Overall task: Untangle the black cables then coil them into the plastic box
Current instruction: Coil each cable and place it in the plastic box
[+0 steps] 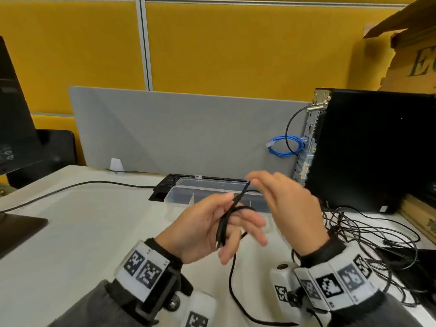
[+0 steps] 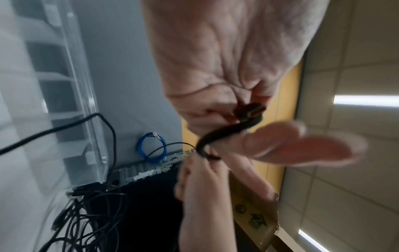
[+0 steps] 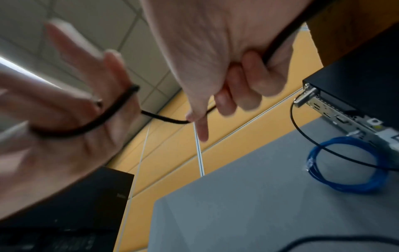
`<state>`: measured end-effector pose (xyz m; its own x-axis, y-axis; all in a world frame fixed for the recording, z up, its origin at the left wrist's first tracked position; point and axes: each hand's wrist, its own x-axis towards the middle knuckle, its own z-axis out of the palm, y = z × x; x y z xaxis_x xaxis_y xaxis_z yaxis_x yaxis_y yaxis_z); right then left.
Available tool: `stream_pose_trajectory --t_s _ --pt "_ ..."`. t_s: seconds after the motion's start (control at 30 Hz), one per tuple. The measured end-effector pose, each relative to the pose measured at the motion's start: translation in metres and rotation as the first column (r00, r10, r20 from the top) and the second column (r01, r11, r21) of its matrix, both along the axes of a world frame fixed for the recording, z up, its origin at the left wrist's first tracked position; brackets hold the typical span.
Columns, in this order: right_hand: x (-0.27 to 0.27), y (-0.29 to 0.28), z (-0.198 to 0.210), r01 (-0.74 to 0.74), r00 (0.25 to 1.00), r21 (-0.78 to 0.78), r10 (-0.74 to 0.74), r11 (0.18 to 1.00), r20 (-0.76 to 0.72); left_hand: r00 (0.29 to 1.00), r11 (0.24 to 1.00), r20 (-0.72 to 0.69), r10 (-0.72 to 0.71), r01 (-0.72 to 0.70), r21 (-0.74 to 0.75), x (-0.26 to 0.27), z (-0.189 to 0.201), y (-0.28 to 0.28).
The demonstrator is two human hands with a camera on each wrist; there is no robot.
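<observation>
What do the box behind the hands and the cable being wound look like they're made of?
Plastic box: clear, glossy plastic by the look; the dividers and the keyboard behind show through its walls.
Black cable: matte black, probably a rubbery or braided jacket; it bends softly round the left hand while the right hand pinches it.

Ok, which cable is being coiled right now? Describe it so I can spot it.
In front of the clear plastic box at the desk's middle, the black cable loops around the left hand, and the right hand pinches it. The tangled pile lies untouched on the desk.
</observation>
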<state>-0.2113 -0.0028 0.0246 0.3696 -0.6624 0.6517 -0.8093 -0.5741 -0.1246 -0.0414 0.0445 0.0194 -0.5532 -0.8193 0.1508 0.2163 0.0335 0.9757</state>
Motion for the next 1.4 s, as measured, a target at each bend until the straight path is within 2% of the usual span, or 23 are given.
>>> stream_pose_trajectory --t_s 0.07,0.13,0.2,0.23,0.27,0.3,0.37,0.4,0.47,0.6,0.73,0.8,0.87,0.93,1.0,1.07,1.13,1.2,1.27,1.33,1.4 --pt "0.001 -0.004 -0.012 -0.094 0.981 0.203 0.125 0.975 -0.148 0.969 0.993 -0.219 0.112 -0.118 -0.016 0.001 0.001 -0.006" --pt "0.010 0.000 -0.017 -0.228 0.935 0.455 0.324 0.860 -0.143 0.895 0.916 -0.283 0.346 -0.388 -0.105 0.008 -0.003 -0.017" --pt "0.022 0.009 -0.020 -0.314 0.883 0.604 0.459 0.733 -0.096 0.800 0.748 -0.158 0.579 -0.598 -0.287 0.018 -0.008 -0.023" --pt "0.026 0.013 -0.018 -0.350 0.867 0.624 0.494 0.699 -0.068 0.742 0.662 -0.038 0.670 -0.619 -0.423 0.021 -0.010 -0.023" --pt "0.027 0.015 -0.015 -0.366 0.860 0.622 0.507 0.693 -0.060 0.688 0.612 0.093 0.720 -0.566 -0.553 0.023 -0.011 -0.020" --pt "0.025 0.014 -0.011 -0.360 0.862 0.611 0.501 0.705 -0.071 0.641 0.609 0.230 0.732 -0.464 -0.644 0.024 -0.010 -0.017" --pt "0.011 0.007 -0.002 -0.284 0.884 0.612 0.449 0.738 -0.132 0.555 0.667 0.453 0.698 -0.274 -0.693 0.025 -0.008 -0.012" --pt "0.001 0.003 0.002 -0.230 0.895 0.621 0.413 0.750 -0.168 0.502 0.681 0.520 0.691 -0.209 -0.702 0.029 -0.007 -0.010" --pt "-0.023 -0.004 0.008 -0.137 0.922 0.634 0.332 0.761 -0.199 0.363 0.647 0.568 0.739 -0.144 -0.749 0.042 -0.007 -0.012" --pt "-0.070 -0.019 0.011 0.050 0.957 0.651 0.150 0.757 -0.249 0.221 0.511 0.462 0.859 -0.316 -0.799 0.071 -0.007 -0.021" --pt "-0.122 -0.039 0.009 0.247 0.961 0.626 -0.106 0.740 -0.254 -0.054 0.319 0.388 0.920 -0.471 -0.823 0.106 -0.007 -0.023" --pt "-0.148 -0.043 0.012 0.338 0.941 0.564 -0.256 0.754 -0.221 -0.143 0.283 0.403 0.904 -0.507 -0.814 0.117 -0.007 -0.021" --pt "-0.173 -0.048 0.015 0.477 0.877 0.430 -0.448 0.766 -0.174 -0.174 0.302 0.439 0.881 -0.507 -0.808 0.118 -0.010 -0.022" --pt "-0.184 -0.046 0.019 0.626 0.780 0.294 -0.586 0.722 -0.221 -0.140 0.371 0.493 0.859 -0.494 -0.786 0.106 -0.015 -0.025" --pt "-0.170 -0.039 0.026 0.636 0.771 0.286 -0.571 0.717 -0.282 -0.057 0.469 0.557 0.829 -0.472 -0.746 0.088 -0.024 -0.028" --pt "-0.136 -0.023 0.036 0.479 0.876 0.343 -0.416 0.808 -0.244 0.017 0.560 0.609 0.793 -0.413 -0.718 0.068 -0.031 -0.031" --pt "-0.090 -0.003 0.041 0.230 0.972 0.364 -0.192 0.903 -0.138 0.116 0.634 0.644 0.756 -0.378 -0.675 0.050 -0.035 -0.030" --pt "-0.044 0.016 0.033 -0.001 0.991 0.409 0.056 0.913 -0.122 0.279 0.707 0.654 0.703 -0.378 -0.598 0.039 -0.036 -0.028" --pt "-0.011 0.023 0.016 -0.112 0.969 0.417 0.192 0.902 -0.155 0.460 0.784 0.634 0.621 -0.359 -0.507 0.030 -0.033 -0.024" --pt "0.007 0.022 0.004 -0.155 0.963 0.325 0.216 0.933 -0.163 0.670 0.867 0.554 0.495 -0.342 -0.362 0.023 -0.028 -0.018" --pt "0.012 0.016 0.002 -0.177 0.977 0.210 0.197 0.961 -0.078 0.838 0.937 0.420 0.348 -0.290 -0.197 0.021 -0.022 -0.012"
